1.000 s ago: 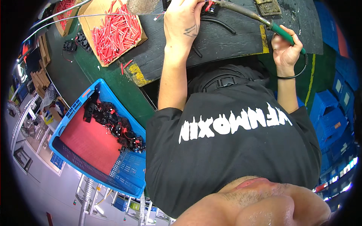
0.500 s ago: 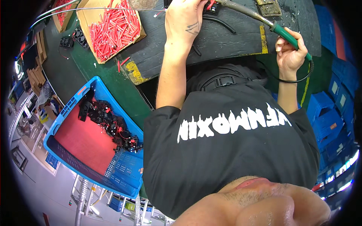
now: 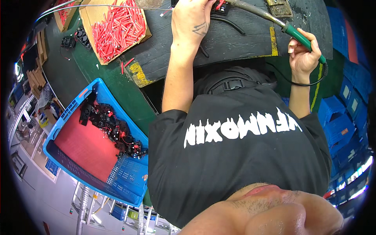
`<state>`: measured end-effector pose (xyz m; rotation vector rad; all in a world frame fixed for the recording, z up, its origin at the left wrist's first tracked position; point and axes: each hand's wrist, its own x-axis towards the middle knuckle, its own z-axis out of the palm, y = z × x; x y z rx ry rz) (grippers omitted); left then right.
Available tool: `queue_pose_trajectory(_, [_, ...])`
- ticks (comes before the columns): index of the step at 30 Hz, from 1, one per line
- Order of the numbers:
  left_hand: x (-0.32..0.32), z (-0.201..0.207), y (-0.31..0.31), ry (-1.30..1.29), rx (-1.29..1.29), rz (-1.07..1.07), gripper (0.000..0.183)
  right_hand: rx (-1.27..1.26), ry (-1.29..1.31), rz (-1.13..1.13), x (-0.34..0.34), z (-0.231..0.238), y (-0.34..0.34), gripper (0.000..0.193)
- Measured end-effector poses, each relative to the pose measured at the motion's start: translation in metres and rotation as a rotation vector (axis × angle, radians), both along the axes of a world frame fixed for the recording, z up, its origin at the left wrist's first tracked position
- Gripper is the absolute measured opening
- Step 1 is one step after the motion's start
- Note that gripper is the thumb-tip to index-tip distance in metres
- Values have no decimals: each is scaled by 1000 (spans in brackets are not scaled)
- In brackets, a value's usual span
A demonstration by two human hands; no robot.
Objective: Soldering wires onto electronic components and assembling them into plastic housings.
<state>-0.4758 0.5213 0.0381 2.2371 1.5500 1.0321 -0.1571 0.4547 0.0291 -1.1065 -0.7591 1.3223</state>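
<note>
My right hand (image 3: 304, 55) is wrapped round the green handle of a soldering iron (image 3: 295, 34). The iron's metal shaft slants up and left toward a black part with red wires (image 3: 222, 6) at the picture's upper edge; the tip is hard to see. Beside that part is my left hand (image 3: 192, 21), its fingers bent together and partly cut off by the edge. A thin silvery solder wire (image 3: 98, 5) comes from the far left and runs into this hand. Under the hand's outer side, a small white connector (image 3: 162, 15) lies on the dark worktop (image 3: 239, 49).
A cardboard box (image 3: 147, 35) of red tubular pieces stands left on the bench, near small black fans (image 3: 82, 37). Lower left, a blue crate (image 3: 49, 147) holds black wired parts. A black tube (image 3: 231, 24) lies before the iron; blue crates (image 3: 335, 121) stand at right.
My right hand and the soldering iron's handle have shifted slightly right and down. My left hand stays in nearly the same place.
</note>
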Motion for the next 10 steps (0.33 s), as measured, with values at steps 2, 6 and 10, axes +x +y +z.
queue_pose_trajectory(2, [1, 0, -1, -2, 29, -5, 10, 7, 9, 2, -1, 0, 0, 53])
queue_pose_trajectory(6, [1, -2, 0, 16, 41, -5, 10, -4, -2, -1, -1, 1, 0, 52])
queue_pose_trajectory(10, [0, -4, 1, 24, 43, -3, 11, 1, 24, 7, 0, -1, 1, 52])
